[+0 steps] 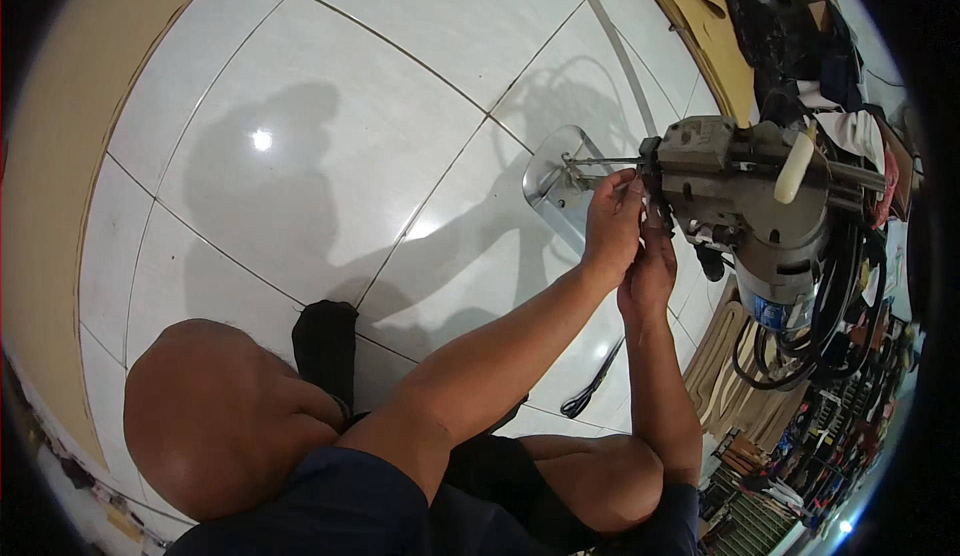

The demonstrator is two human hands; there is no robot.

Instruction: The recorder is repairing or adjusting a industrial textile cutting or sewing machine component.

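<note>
A grey cloth cutting machine (735, 181) lies on its side on the tiled floor, its shiny metal base plate (562, 181) to the left. My left hand (614, 218) has its fingertips pinched together at the dark bracket between the machine body and the thin rod running to the plate. Just below it, my right hand (652, 261) reaches up with bent fingers to the same bracket. Whatever small part lies between the fingertips is too small and covered to name. A cream handle (795, 168) sticks out from the machine's body.
Black cables (838, 306) loop from the machine's right end. Black-handled scissors (592, 381) lie on the floor near my right forearm. Brown sheets (110, 156) stretch along the left, and more brown sheets (700, 16) lie at upper right. Folded beige material (730, 366) and clutter fill the right side.
</note>
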